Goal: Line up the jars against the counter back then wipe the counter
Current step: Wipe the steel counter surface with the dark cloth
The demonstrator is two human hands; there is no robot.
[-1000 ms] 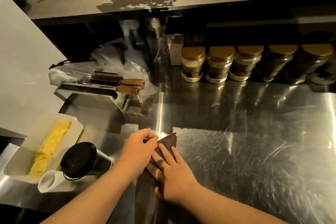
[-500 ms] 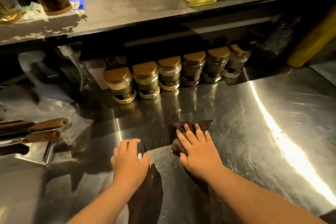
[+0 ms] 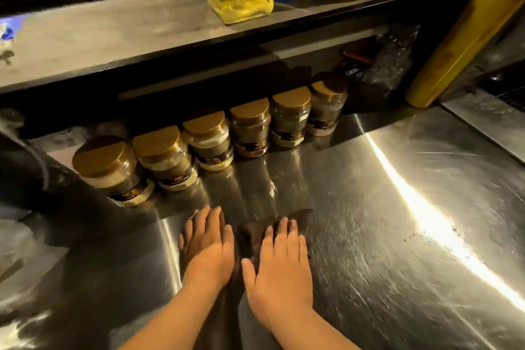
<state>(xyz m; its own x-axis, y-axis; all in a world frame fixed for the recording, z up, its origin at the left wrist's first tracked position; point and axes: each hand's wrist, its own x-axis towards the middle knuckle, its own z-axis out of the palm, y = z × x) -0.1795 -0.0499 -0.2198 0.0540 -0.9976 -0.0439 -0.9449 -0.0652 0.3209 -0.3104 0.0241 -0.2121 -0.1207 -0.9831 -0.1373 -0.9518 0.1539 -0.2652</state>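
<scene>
Six gold-lidded glass jars (image 3: 250,128) stand rowed against the steel worktop's (image 3: 383,236) back. My right hand (image 3: 279,264), fingers flat, presses the dark brown cloth (image 3: 252,233); my left hand (image 3: 208,250) lies flat beside it. Best wiped with even pressure and overlapping strokes.

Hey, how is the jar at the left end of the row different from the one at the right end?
The left-end jar holds pale yellow contents; the right-end jar holds darker, brownish ones. The left-end jar stands nearer the camera; the right-end jar is farther off, beside a crumpled plastic bag. Both stand upright on the counter with gold lids, clear bodies and dark labels.
</scene>
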